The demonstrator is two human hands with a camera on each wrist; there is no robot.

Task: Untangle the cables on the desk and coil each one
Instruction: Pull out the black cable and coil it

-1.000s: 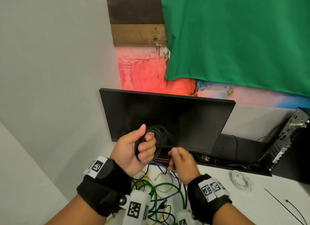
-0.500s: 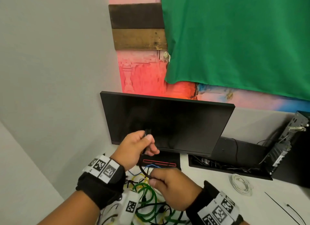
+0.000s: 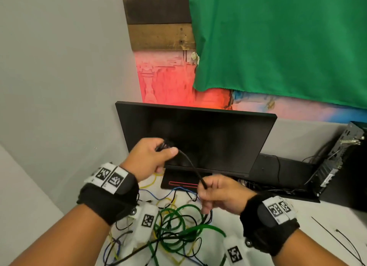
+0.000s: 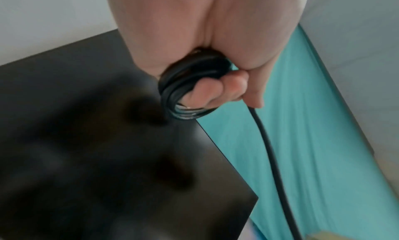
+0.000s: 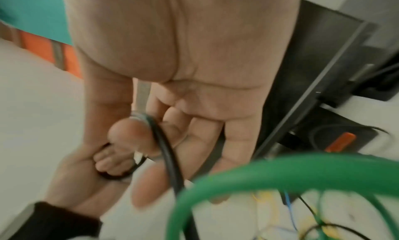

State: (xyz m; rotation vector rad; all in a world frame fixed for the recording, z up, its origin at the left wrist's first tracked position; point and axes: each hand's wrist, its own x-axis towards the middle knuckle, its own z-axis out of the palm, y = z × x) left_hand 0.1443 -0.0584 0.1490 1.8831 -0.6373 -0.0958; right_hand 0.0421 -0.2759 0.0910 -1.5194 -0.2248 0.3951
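Observation:
My left hand [image 3: 156, 156] is raised in front of the monitor and grips a small coil of black cable [image 4: 190, 88], its fingers curled through the loops. One strand of the black cable [image 3: 190, 164] runs down and right to my right hand [image 3: 214, 194], which pinches it between thumb and fingers [image 5: 129, 137]. The strand carries on below the right hand into a tangle of cables [image 3: 178, 226] on the desk: a thick green cable [image 5: 280, 172], thin yellow, blue and black ones. Both wrists wear black straps with white tags.
A black monitor [image 3: 208, 134] stands on its base [image 3: 178, 180] just behind the hands. A coiled white cable lay right of the base earlier; my right arm hides that spot. Black zip ties [image 3: 337, 238] lie at the right. A black computer case [image 3: 341, 160] and a box of wires [image 3: 278, 186] sit back right.
The wide black loop held up a second ago is now a tight coil in my left fist. My right hand dropped towards the tangle, then rose to the right, stretching the strand taut.

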